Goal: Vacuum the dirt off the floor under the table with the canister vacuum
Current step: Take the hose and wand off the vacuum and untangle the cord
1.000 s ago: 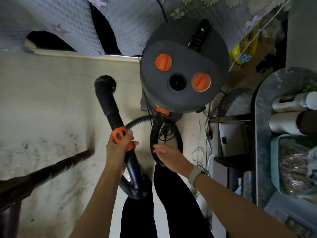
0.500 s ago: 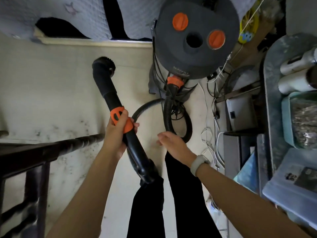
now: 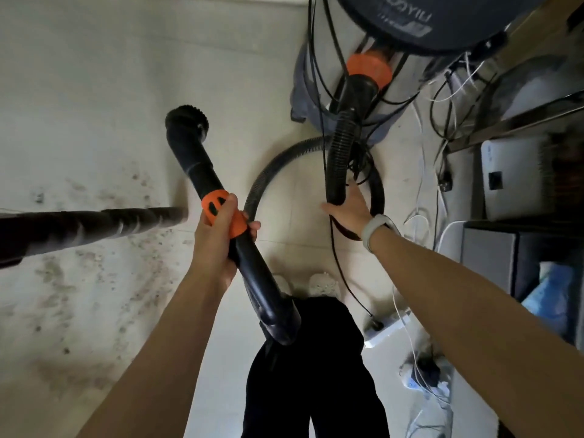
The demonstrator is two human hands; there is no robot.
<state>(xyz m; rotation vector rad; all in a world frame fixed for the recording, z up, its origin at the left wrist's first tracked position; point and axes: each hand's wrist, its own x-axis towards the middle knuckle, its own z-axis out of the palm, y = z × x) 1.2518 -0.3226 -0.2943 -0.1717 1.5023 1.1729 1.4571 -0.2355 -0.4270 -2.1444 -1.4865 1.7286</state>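
Observation:
My left hand (image 3: 218, 235) grips the black vacuum wand (image 3: 192, 153) around its orange collar (image 3: 222, 213). The wand's round nozzle (image 3: 186, 118) points away, above the pale floor. My right hand (image 3: 349, 208) reaches forward with fairly straight fingers and touches the ribbed black hose (image 3: 339, 153) where it loops down from the canister. The grey canister vacuum (image 3: 420, 20) stands at the top, its orange hose coupling (image 3: 368, 69) facing me. Dark dirt specks (image 3: 94, 254) spread over the floor at left, around a dark turned table leg (image 3: 88, 224).
Cables (image 3: 442, 128) tangle on the floor right of the canister. A white box (image 3: 512, 175) and grey boxes (image 3: 493, 257) line the right side. A power strip (image 3: 387, 330) lies near my feet. My black trousers (image 3: 309, 368) fill the lower middle.
The view has tilted down and closer, so the canister top has left the frame. My right hand has moved forward from beside my leg onto the hose loop. My left hand keeps its grip.

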